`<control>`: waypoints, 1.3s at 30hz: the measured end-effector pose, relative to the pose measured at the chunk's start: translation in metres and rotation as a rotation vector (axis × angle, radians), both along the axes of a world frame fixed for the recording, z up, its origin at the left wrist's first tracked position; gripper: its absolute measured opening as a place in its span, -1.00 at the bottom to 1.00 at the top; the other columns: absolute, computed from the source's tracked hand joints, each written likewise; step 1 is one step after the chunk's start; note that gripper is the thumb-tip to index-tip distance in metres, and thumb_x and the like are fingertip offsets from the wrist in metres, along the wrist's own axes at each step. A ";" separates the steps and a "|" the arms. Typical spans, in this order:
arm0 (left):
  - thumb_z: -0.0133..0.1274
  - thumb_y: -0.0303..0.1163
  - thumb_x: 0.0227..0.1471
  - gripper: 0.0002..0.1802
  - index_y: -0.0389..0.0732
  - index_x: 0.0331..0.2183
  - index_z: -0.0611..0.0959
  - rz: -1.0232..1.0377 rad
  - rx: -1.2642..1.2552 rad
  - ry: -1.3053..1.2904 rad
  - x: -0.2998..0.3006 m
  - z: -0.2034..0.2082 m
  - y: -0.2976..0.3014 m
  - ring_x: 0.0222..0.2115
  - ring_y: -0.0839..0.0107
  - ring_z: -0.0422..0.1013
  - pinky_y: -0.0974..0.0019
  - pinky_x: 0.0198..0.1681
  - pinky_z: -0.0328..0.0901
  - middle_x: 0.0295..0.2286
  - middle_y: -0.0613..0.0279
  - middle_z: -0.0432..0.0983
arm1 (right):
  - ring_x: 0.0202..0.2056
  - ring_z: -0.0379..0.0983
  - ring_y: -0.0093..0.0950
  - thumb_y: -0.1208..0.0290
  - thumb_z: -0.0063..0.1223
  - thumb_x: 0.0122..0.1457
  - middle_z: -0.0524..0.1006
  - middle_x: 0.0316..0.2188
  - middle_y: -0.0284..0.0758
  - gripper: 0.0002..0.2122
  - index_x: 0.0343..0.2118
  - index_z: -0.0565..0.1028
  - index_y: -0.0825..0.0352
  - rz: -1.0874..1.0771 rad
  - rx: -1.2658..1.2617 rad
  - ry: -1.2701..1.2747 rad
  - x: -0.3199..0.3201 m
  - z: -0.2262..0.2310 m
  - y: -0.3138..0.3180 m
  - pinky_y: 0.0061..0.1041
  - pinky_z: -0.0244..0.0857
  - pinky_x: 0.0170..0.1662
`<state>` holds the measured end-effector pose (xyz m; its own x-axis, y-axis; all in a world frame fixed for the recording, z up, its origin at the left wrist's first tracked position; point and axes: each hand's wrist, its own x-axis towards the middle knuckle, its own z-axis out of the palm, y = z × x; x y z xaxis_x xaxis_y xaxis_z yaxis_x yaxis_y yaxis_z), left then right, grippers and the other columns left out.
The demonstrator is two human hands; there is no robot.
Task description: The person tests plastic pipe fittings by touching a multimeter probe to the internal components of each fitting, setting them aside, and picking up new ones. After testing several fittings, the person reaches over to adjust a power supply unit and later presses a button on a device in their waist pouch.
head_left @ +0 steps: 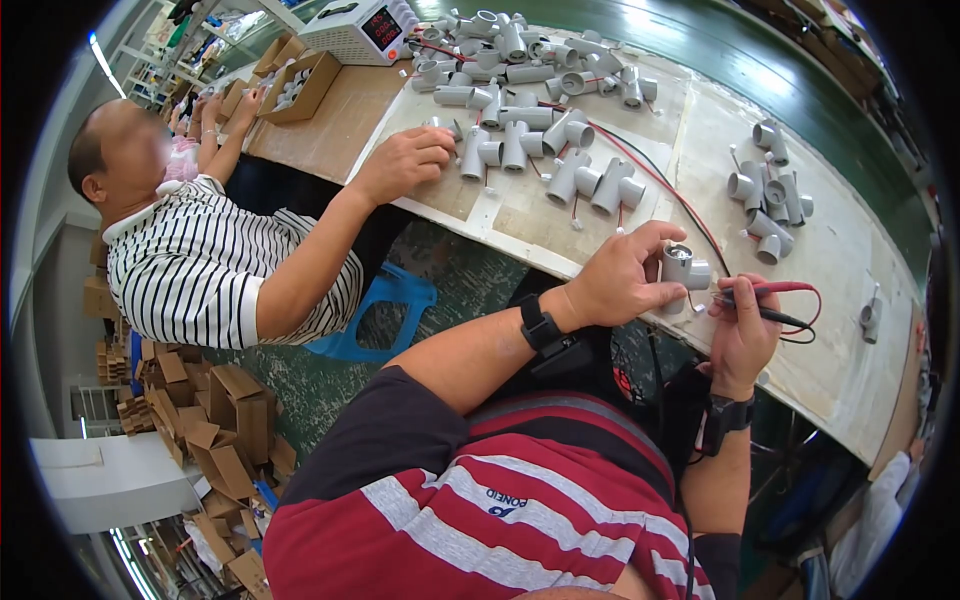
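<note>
Grey tee fitting (682,268) gripped upright in left hand (620,280), open end up, right hand (742,330) clasping probes (768,300)

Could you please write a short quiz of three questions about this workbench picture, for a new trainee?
1. True or false: the person's left hand holds a grey plastic T-shaped pipe fitting.
2. What does the right hand hold? A) a pair of thin red and black test probes B) a yellow screwdriver C) a cardboard box
3. Fill in: the co-worker's hand rests on the edge of the pale ____, beside more grey fittings.

Key: 1 true; 2 A; 3 worktable.
</note>
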<state>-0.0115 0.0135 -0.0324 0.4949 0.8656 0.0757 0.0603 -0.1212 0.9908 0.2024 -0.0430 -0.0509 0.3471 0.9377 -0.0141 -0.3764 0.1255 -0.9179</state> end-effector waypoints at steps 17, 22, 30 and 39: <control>0.33 -0.34 0.00 -0.41 -0.35 0.02 0.49 0.155 0.180 0.224 0.013 0.010 -0.004 -0.48 0.36 0.52 0.32 -0.39 0.40 -0.43 0.07 0.57 | -0.44 0.50 -0.51 0.45 0.16 0.31 0.63 -0.34 -0.20 -0.85 -0.16 0.53 0.41 -0.008 0.018 0.027 0.001 -0.006 0.000 -0.56 0.41 -0.38; 0.33 -0.34 -0.04 -0.36 -0.37 0.04 0.47 0.262 0.287 0.285 0.021 0.009 -0.010 -0.38 0.19 0.54 0.22 -0.31 0.42 -0.31 -0.05 0.56 | -0.44 0.48 -0.52 0.46 0.11 0.34 0.62 -0.34 -0.22 -0.86 -0.12 0.50 0.40 0.014 0.009 0.023 0.001 -0.005 0.000 -0.59 0.36 -0.36; 0.33 -0.31 -0.07 -0.27 -0.40 0.09 0.43 0.289 0.555 0.357 0.029 0.003 -0.014 -0.15 0.01 0.47 0.19 -0.13 0.42 0.01 -0.19 0.39 | -0.44 0.49 -0.52 0.46 0.12 0.33 0.63 -0.34 -0.21 -0.85 -0.11 0.50 0.40 0.011 0.013 0.032 0.001 -0.004 -0.001 -0.57 0.38 -0.37; 0.34 -0.28 -0.01 -0.38 -0.31 0.06 0.55 0.247 0.537 0.349 -0.009 0.059 -0.006 -0.25 0.15 0.53 0.24 -0.23 0.46 -0.14 -0.03 0.55 | -0.44 0.49 -0.51 0.47 0.11 0.33 0.63 -0.33 -0.20 -0.86 -0.12 0.51 0.39 0.000 0.017 0.034 0.004 -0.007 -0.001 -0.56 0.39 -0.38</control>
